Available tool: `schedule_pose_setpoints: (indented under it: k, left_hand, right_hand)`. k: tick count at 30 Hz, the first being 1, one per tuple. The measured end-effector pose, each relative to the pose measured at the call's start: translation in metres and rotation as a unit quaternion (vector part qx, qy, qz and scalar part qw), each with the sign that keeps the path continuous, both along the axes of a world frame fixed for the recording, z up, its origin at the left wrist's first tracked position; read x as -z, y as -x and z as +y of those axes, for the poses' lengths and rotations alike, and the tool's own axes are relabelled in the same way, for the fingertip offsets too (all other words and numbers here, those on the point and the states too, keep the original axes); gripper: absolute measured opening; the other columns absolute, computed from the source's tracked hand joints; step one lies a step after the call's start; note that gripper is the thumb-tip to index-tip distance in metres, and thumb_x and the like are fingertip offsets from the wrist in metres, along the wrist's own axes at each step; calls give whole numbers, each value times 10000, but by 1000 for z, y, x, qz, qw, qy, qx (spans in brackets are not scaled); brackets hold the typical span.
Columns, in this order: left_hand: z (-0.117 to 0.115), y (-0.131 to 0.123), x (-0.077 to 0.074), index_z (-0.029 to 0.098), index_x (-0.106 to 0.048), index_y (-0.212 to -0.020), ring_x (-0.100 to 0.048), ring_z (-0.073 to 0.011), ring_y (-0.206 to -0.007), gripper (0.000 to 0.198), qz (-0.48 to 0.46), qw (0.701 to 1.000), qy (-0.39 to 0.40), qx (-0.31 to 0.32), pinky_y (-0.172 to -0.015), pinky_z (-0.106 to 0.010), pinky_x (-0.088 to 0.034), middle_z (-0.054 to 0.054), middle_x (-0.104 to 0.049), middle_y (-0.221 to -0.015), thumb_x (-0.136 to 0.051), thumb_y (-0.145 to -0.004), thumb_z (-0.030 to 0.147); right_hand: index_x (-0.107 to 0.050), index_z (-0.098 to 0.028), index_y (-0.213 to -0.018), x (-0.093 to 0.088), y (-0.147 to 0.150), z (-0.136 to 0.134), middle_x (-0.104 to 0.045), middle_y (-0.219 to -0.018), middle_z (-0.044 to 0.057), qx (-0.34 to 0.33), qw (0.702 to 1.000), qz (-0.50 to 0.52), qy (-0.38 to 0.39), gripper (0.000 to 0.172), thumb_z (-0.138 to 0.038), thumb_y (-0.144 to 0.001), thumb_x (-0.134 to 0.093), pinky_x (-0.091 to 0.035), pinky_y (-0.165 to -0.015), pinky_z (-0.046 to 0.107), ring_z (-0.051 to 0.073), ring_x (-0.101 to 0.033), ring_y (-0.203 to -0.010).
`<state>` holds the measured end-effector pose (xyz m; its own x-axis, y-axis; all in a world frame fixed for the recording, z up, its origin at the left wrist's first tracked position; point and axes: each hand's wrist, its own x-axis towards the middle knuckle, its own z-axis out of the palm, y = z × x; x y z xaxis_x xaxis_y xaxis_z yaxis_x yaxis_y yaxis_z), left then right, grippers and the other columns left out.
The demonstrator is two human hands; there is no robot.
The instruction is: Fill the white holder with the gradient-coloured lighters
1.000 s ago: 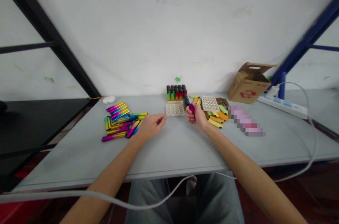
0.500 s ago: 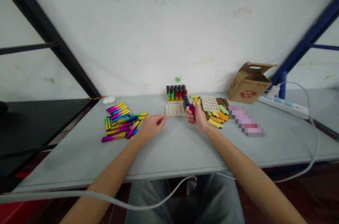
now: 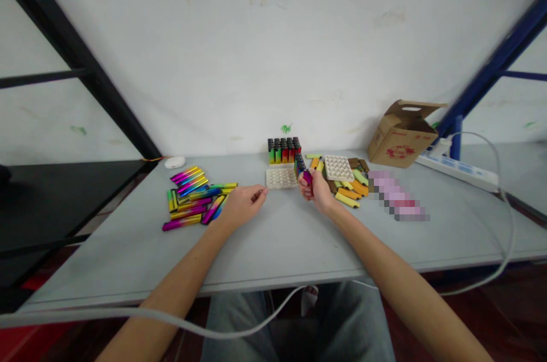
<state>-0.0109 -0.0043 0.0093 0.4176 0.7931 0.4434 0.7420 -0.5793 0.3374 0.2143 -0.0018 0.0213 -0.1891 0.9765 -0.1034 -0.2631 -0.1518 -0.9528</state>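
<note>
My right hand (image 3: 317, 191) is closed around a shiny purple stick (image 3: 307, 177), shaped like a lighter, beside the right end of a pale moulded tray (image 3: 281, 178). Just behind it several dark-topped sticks (image 3: 299, 165) stand upright at the tray's right end. My left hand (image 3: 247, 201) is closed in a pinch left of the tray; whatever the fingertips hold, if anything, is too small to make out. Behind the tray, black-topped sticks (image 3: 284, 151) with green, yellow and red bodies stand in rows. Left of my left hand lies a pile of metallic rainbow sticks (image 3: 192, 206).
Yellow, orange and brown sticks (image 3: 351, 190) lie on the right around a second pale tray (image 3: 339, 168). Farther right are a blurred pink item (image 3: 395, 194), an open cardboard box (image 3: 401, 137) and a power strip (image 3: 461, 171). A white case (image 3: 175, 162) lies back left. White cable (image 3: 205, 332) crosses in front.
My right hand has tilted slightly, and the purple stick in it has shifted a little to the left. My left hand has stayed almost still.
</note>
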Motion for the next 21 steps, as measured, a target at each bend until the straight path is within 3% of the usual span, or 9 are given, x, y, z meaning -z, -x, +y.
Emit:
schedule_pose_setpoints:
  k: [10,15,21]
  left_hand:
    - [-2,-1,-3,180,-681,-775,-535,-122,-521,334,0,1000,0,-1,-554,-231,-330,-4,-616,-569,-431,-914,352]
    - [-2,-1,-2,178,-687,-779,-527,-121,-505,332,2,1000,1,0,-542,-233,-331,-3,-612,-557,-436,-911,350]
    - [-1,-1,-4,176,-689,-781,-545,-122,-528,305,-19,1000,-2,10,-555,-237,-376,-7,-646,-602,-460,-905,335]
  right_hand:
    - [-324,-222,-593,-2,1,-2,-227,-458,-76,-6,1000,-10,0,368,-442,-879,-254,-112,-395,215,82,-160,-385]
    - [-434,-206,-672,-4,2,-5,-274,-511,-59,-29,998,33,-35,377,-448,-872,-225,-123,-400,218,96,-207,-406]
    - [-599,-182,-812,0,5,-6,-466,-629,-17,-34,993,69,-88,261,-396,-825,-451,-316,-474,225,112,-409,-526]
